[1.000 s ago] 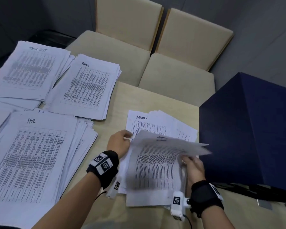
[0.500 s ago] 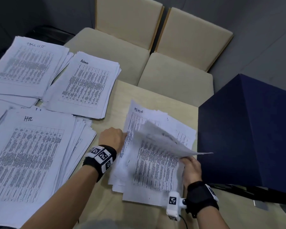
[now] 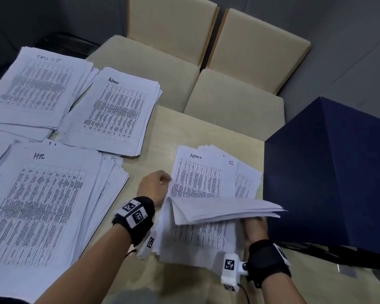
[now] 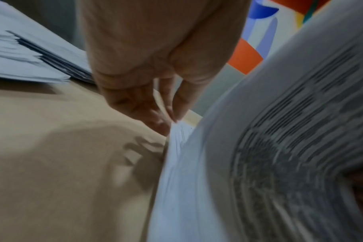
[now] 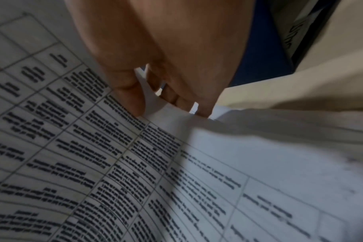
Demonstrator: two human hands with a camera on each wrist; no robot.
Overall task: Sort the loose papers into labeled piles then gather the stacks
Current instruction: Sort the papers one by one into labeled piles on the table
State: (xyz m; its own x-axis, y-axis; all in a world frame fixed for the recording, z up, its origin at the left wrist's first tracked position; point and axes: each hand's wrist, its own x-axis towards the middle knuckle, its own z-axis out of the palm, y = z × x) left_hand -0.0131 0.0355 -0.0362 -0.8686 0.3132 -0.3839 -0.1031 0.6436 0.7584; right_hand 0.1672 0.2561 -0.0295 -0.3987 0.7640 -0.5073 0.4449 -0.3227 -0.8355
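Observation:
A loose stack of printed papers (image 3: 198, 174) lies on the table at centre right, its uncovered page marked "Admin". My left hand (image 3: 168, 179) pinches the stack's left edge; in the left wrist view thumb and finger of that left hand (image 4: 173, 120) meet on the paper corner (image 4: 178, 132). My right hand (image 3: 253, 222) holds up a bundle of several sheets (image 3: 226, 209) by its right edge. In the right wrist view, the thumb of the right hand (image 5: 147, 104) lies on the printed sheet (image 5: 114, 163), fingers behind it. Sorted piles lie to the left: "Task list" (image 3: 37, 84), "Admin" (image 3: 114, 110), "HR" (image 3: 42, 205).
A large dark blue box (image 3: 327, 172) stands on the table right beside the loose stack and my right hand. Two beige chairs (image 3: 235, 102) are pushed in at the far edge. Bare tabletop (image 3: 206, 130) shows between the Admin pile and the loose stack.
My right hand has lifted the sheets higher and folded them toward me, so the "Admin" page underneath shows. The left hand stays at the stack's left edge.

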